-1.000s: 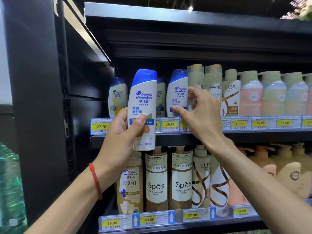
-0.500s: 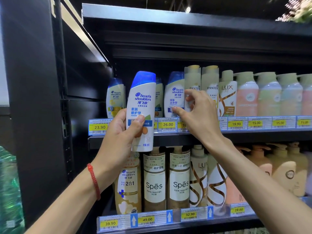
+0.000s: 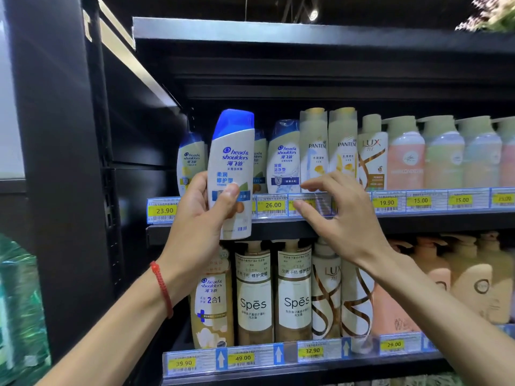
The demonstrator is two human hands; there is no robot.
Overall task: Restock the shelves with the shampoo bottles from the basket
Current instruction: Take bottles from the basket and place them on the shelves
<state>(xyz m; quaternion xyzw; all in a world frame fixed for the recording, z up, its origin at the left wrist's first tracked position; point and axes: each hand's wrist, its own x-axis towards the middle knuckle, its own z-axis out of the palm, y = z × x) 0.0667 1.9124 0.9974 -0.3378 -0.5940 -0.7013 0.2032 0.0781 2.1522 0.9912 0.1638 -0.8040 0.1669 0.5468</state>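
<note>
White, blue-capped shampoo bottle (image 3: 232, 174) upright in left hand (image 3: 200, 218), thumb across label, held before the upper shelf (image 3: 278, 228) edge. Right hand (image 3: 342, 215) has come off the shelved bottles (image 3: 284, 158) it was nudging; now empty, fingers spread, just below them. Likely the gap above the left hand is ready; insertion comes next.

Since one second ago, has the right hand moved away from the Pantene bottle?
Yes. The right hand has come back and down from the Pantene bottle. Its open fingers are now at the price-tag rail, touching no bottle.
</note>
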